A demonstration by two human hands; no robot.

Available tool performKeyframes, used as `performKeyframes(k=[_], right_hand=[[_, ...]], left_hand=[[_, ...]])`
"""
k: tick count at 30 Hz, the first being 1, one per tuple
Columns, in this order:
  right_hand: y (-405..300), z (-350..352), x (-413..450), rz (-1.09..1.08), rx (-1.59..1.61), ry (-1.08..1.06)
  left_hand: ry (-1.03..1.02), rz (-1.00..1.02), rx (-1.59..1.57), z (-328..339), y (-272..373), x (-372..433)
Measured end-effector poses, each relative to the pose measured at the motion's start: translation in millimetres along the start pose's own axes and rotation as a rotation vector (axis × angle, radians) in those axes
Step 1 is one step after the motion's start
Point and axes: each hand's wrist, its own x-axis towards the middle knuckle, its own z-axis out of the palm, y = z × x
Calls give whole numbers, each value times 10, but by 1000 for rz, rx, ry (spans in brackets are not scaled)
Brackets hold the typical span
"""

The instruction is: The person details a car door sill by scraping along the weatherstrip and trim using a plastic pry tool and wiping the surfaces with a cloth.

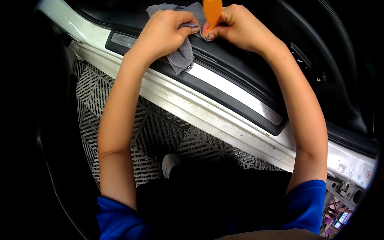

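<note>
At the top centre, my left hand (pixel 168 33) pinches the edge of a grey cloth (pixel 181 57), which hangs down over a car's door sill. Close to its right, my right hand (pixel 237 28) holds a flat orange tool (pixel 213 12), its narrow tip pressed against the cloth between thumb and finger. The tool's upper end is cut off by the frame. Under the cloth runs a black sill trim with a shiny metal scuff plate (pixel 237 90).
The white door sill (pixel 192 111) crosses the view diagonally. Below it lies a slatted grey floor mat (pixel 150 120), with a shoe (pixel 171 164) on it. Seat-side controls (pixel 300 61) sit on dark trim at the right. A dark door panel (pixel 45 120) fills the left.
</note>
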Motion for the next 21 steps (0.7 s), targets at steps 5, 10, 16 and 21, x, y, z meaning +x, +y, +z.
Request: performKeyframes(k=[5, 10, 16, 21], right_hand=[[-58, 173, 65, 69, -44, 133], [-92, 52, 25, 98, -42, 24], [-372, 12, 79, 197, -184, 26], [-551, -76, 98, 405, -7, -27]], left_hand=[[69, 50, -89, 53, -247, 179], [-109, 46, -148, 34, -224, 111], [-78, -16, -129, -60, -368, 272], [-177, 77, -105, -116, -330, 382]])
